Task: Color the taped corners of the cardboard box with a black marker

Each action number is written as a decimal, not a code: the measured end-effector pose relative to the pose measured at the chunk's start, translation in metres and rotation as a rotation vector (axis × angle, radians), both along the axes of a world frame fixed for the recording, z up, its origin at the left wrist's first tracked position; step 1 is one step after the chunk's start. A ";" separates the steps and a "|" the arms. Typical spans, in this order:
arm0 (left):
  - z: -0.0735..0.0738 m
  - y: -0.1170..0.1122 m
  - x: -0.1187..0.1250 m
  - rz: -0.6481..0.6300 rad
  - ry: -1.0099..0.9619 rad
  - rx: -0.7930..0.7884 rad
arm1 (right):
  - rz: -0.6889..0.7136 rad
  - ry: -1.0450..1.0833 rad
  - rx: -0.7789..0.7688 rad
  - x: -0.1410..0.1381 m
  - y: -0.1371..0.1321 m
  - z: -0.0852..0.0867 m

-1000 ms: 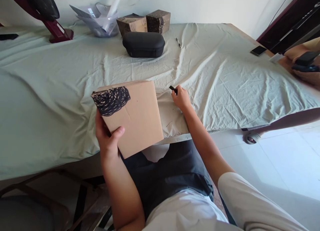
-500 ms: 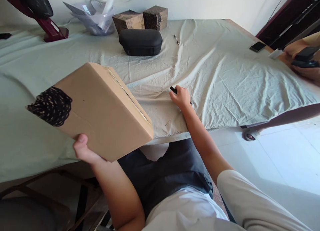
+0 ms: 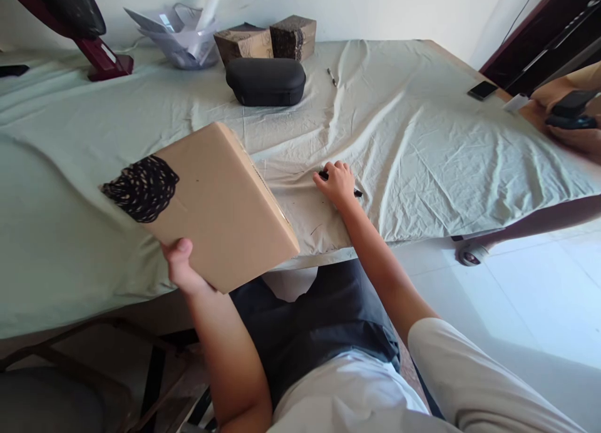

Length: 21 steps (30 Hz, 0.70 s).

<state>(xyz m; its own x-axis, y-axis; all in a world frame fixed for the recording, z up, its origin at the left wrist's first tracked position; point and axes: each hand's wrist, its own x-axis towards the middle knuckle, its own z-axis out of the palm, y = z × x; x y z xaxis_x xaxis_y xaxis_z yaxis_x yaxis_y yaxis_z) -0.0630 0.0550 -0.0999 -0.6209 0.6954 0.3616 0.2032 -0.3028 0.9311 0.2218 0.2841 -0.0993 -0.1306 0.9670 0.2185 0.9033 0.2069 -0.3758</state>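
Observation:
My left hand (image 3: pixel 183 267) grips a brown cardboard box (image 3: pixel 225 214) by its lower left edge, thumb on the near face and the other fingers hidden behind. The box is tilted above the cloth, and one corner carries a dense black scribble (image 3: pixel 145 189). Over a black marker (image 3: pixel 358 193) on the table rests my right hand (image 3: pixel 335 181), fingers apart and palm down. Both ends of the marker peek out, while the palm covers its middle.
A green cloth (image 3: pixel 408 151) covers the table. Toward the wall stand a black case (image 3: pixel 266 82), two scribbled boxes (image 3: pixel 295 39), a plastic basket (image 3: pixel 188 51) and a dark red appliance (image 3: pixel 107 61). A pen (image 3: pixel 331 76) and phone (image 3: pixel 482 90) lie farther right, near another person's hands (image 3: pixel 575 136).
The box has moved right with my left hand and turned, showing less of its seamed side. My right hand's fingers have loosened and spread from around the marker, showing more of its near end.

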 end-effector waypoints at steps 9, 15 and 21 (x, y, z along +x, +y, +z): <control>0.012 0.068 0.021 0.038 0.070 0.292 | 0.884 0.868 -0.328 -0.021 -0.011 -0.018; 0.019 0.120 0.042 -0.123 0.113 0.199 | 0.980 0.973 -0.469 -0.026 -0.014 -0.019; 0.010 0.097 -0.021 -0.119 0.284 -0.095 | 0.823 1.027 -0.521 -0.023 -0.020 -0.013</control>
